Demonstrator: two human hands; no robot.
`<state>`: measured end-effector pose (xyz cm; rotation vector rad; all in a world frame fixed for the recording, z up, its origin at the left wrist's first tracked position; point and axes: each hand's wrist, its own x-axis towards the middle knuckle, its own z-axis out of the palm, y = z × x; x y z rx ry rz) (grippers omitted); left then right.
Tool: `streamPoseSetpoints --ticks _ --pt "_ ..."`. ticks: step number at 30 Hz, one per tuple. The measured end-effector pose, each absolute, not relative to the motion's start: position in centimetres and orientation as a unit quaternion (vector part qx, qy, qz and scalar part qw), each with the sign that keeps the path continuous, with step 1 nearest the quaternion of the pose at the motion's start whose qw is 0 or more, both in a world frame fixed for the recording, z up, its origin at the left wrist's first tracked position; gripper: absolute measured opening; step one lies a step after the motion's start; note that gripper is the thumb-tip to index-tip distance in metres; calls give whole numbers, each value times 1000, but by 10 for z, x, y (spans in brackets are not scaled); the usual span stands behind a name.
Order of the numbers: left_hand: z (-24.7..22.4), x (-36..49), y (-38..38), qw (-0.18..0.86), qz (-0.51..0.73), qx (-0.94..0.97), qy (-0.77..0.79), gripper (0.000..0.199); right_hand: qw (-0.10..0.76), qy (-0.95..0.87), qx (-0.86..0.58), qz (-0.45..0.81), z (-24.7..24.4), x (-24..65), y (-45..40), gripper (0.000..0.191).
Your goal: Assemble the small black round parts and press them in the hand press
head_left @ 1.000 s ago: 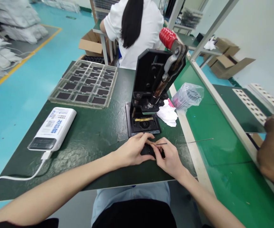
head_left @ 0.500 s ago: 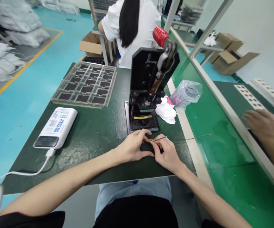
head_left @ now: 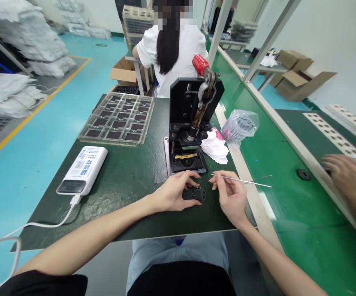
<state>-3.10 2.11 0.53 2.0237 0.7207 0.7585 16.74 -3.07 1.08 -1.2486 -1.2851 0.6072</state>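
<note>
My left hand (head_left: 177, 192) grips a small black part with a round end (head_left: 199, 195) between thumb and fingers, just above the green table mat. To its right, my right hand (head_left: 232, 197) is closed on a thin metal rod (head_left: 248, 181), perhaps tweezers, which points out to the right. A gap separates the right fingertips from the black part. Directly beyond my hands stands a black hand press (head_left: 190, 111) with a red grip (head_left: 200, 64). A yellow strip (head_left: 186, 156) lies on the press's base.
At the left are a clear tray of dark pieces (head_left: 137, 144) and a white power bank (head_left: 82, 170) with a cable. White tissue (head_left: 215, 149) and a plastic bag (head_left: 240, 125) lie right of the press. Another person's hand (head_left: 350, 174) is beside the green belt, near a black part (head_left: 303, 174).
My right hand has moved right, away from the black part, and the rod now points right. The black part's round end is uncovered. A black part has appeared on the belt.
</note>
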Motion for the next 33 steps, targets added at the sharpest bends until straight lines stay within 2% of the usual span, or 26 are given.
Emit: streamPoseSetpoints --ticks 3,8,19,33 --pt "15 -36 28 380 362 801 288 60 586 -559 -525 261 9 168 -33 14" --pt "18 -47 51 282 440 756 393 47 567 -568 -532 271 8 170 -32 18" --pt "14 -44 63 315 428 735 421 47 510 -610 -538 280 2 172 -33 23" --pt "15 -44 66 326 418 736 421 51 492 -614 -540 299 -4 173 -32 24"
